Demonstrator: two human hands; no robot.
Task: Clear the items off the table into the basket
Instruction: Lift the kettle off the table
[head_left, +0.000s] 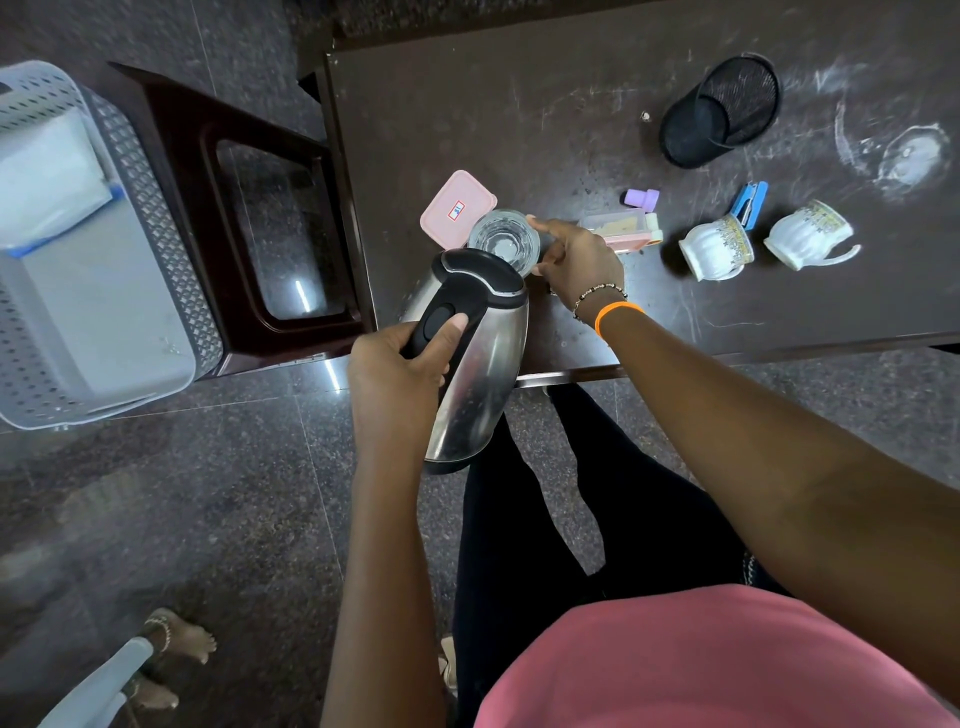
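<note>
Left hand (396, 366) wrapped round the handle of the steel kettle (470, 358), held tilted at the table's (545, 93) near-left corner. Right hand (579, 262) curled round a clear glass (505, 240) just beyond the kettle lid. Basket (130, 218) sits well left of the table.

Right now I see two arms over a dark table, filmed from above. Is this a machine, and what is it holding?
No machine: a person wears a camera on the head, looking down at both hands. The left hand grips the handle of a steel kettle; the right hand holds a clear glass. On the table lie a pink lid, two white cups, a tipped black mesh holder and small stationery. The grey basket stands at the left.
</note>
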